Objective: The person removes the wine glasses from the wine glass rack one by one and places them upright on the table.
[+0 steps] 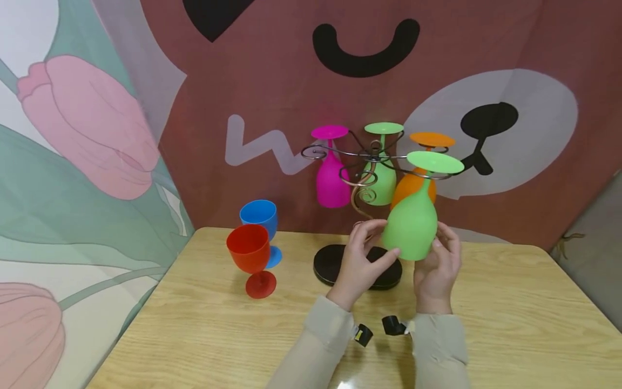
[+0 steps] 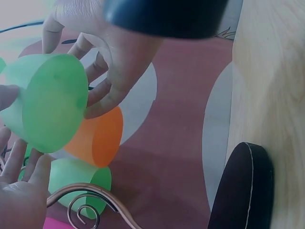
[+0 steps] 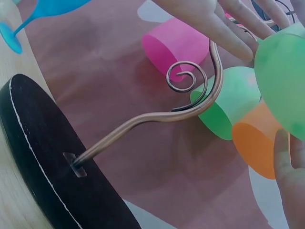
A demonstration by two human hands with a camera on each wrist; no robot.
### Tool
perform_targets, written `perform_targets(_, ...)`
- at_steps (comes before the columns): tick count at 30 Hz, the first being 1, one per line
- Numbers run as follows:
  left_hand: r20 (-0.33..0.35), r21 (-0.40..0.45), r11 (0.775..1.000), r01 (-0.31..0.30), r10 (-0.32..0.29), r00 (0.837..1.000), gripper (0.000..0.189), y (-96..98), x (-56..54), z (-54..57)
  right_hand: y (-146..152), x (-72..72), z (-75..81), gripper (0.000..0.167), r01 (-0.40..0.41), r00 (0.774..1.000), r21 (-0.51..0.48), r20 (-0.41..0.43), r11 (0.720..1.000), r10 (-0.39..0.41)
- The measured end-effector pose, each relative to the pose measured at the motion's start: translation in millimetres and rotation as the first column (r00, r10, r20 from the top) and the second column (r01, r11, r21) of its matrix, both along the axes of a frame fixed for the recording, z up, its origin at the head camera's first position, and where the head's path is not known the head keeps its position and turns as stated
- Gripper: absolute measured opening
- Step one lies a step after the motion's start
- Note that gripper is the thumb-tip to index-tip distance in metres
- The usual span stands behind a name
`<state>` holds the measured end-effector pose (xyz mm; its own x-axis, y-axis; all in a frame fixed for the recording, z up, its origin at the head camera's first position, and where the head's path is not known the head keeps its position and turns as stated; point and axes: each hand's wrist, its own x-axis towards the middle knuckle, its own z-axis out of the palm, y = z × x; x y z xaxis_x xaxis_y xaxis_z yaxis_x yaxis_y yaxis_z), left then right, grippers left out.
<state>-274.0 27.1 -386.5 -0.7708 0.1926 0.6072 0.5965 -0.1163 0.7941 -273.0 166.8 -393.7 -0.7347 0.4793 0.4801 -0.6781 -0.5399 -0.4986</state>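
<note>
A light green goblet [image 1: 413,229] hangs upside down at the front right arm of a curled metal rack [image 1: 375,156], its foot uppermost. My left hand [image 1: 362,259] holds the bowl from the left, thumb near the rim in front. On the opposite side my right hand [image 1: 439,267] holds the bowl, thumb toward me and fingers behind. Both hands also show round this goblet [image 2: 55,102] in the left wrist view. Upside down on the rack behind it hang a magenta goblet [image 1: 332,183], another green goblet [image 1: 386,183] and an orange goblet [image 1: 413,183], partly hidden.
The rack's black oval base [image 1: 330,265] stands on the wooden table [image 1: 194,335]. To its left, a red goblet [image 1: 248,251] and a blue goblet [image 1: 262,213] stand upright, red in front. A printed cloth [image 1: 272,97] hangs behind the table.
</note>
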Motion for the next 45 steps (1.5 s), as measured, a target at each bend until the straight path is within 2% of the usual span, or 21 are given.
perform_targets(4,-0.004,0.001,1.0,0.012,-0.012,1.0,0.052,-2.7,1.7,2.2,-2,0.1,-0.7,0.028,0.011,1.0,0.003,0.011,1.0,-0.011)
perform_targets(11,-0.015,-0.025,1.0,-0.009,0.009,1.0,0.051,-5.6,6.3,4.6,-3,1.1,-3.2,0.025,-0.045,0.999,-0.053,-0.011,0.998,0.045)
perform_targets(20,-0.082,-0.024,1.0,-0.001,-0.001,0.997,0.051,-5.9,10.3,8.6,-4,1.2,2.5,0.022,-0.085,0.995,-0.058,-0.052,0.995,0.082)
perform_targets(28,-0.142,-0.036,0.999,-0.038,0.033,0.989,0.05,-8.1,13.0,10.5,-6,2.1,3.7,0.022,-0.095,0.994,-0.051,-0.06,0.994,0.092)
perform_targets(38,-0.14,-0.029,0.999,-0.032,0.028,0.99,0.049,-7.6,15.3,10.0,-6,4.8,3.6,0.021,-0.091,0.994,-0.061,-0.058,0.994,0.088)
perform_targets(45,-0.112,0.022,1.0,0.008,-0.006,0.994,0.047,-9.5,15.1,9.5,-8,3.9,5.0,0.02,-0.084,0.994,-0.047,-0.08,0.995,0.08)
